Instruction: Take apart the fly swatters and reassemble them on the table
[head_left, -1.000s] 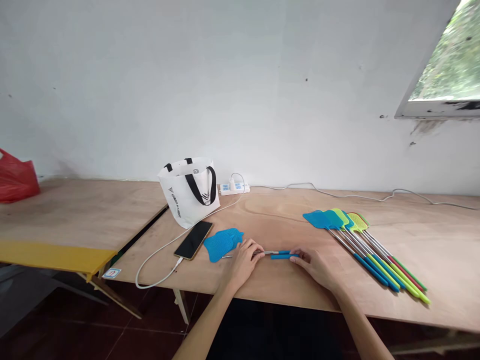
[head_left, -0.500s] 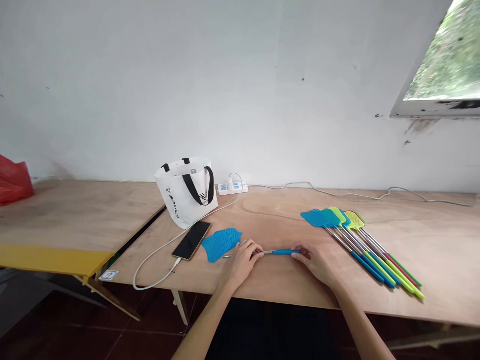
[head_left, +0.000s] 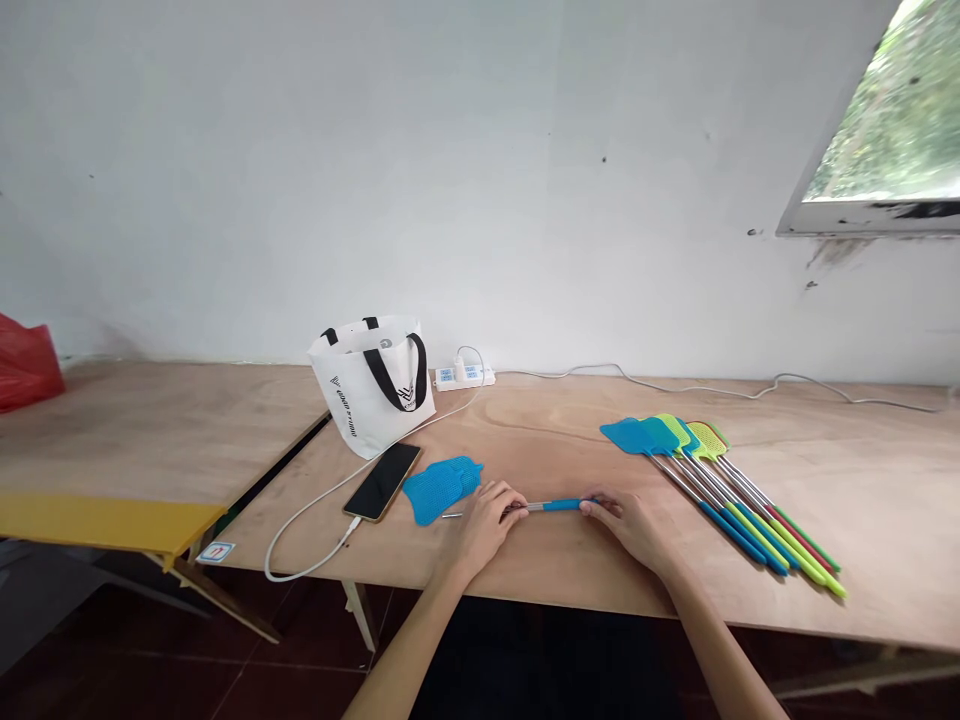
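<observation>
A telescopic fly swatter handle with a blue grip and a thin metal rod lies crosswise near the table's front edge. My left hand is closed over the metal rod, its thumb and fingers pinching it. At the far end of the blue grip, my right hand pinches it between thumb and fingers. Just left of my left hand lie blue mesh swatter heads, partly overlapping. The rod's thin tip shows below them; whether it joins a head is hidden by my left hand.
Several assembled fly swatters in blue, yellow-green, red and green lie fanned at right. A phone on a white charging cable lies at left. Behind stand a white tote bag and a power strip. A red bag sits far left.
</observation>
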